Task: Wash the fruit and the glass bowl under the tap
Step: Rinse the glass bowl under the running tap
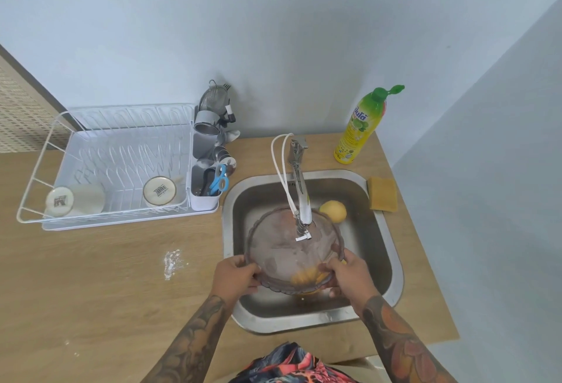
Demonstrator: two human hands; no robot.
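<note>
Sink (384, 232) set into the desk (121, 276), tap (301, 197) reaching out over the basin.

Both hands hold the bowl (292, 248) over the sink, under the tap's spout. Left hand (235, 276) grips the near-left rim, fingers curled round the edge. Right hand (346, 271) grips the near-right rim the same way, thumb inside. Bowl is tilted toward the person, near edge low.

One fruit (333, 210) lies on the sink floor behind the bowl, beside the tap. An orange-yellow patch shows through the low side of the glass; probably a second fruit inside or just under the bowl, but the glass blurs it and I cannot tell which.

No water stream plainly visible from the spout.

Step in hand, as I judge it: rinsing the bowl, with the fruit waiting in the sink.

Next move likely calls for turning the bowl so water reaches all of its inside. Keep both grips firm; wet glass slips. Mind the spout close above the rim.

Nearby: soap bottle (365, 127) and sponge (383, 194) at the sink's far right, rack (115, 166) with two cups to the left.
</note>
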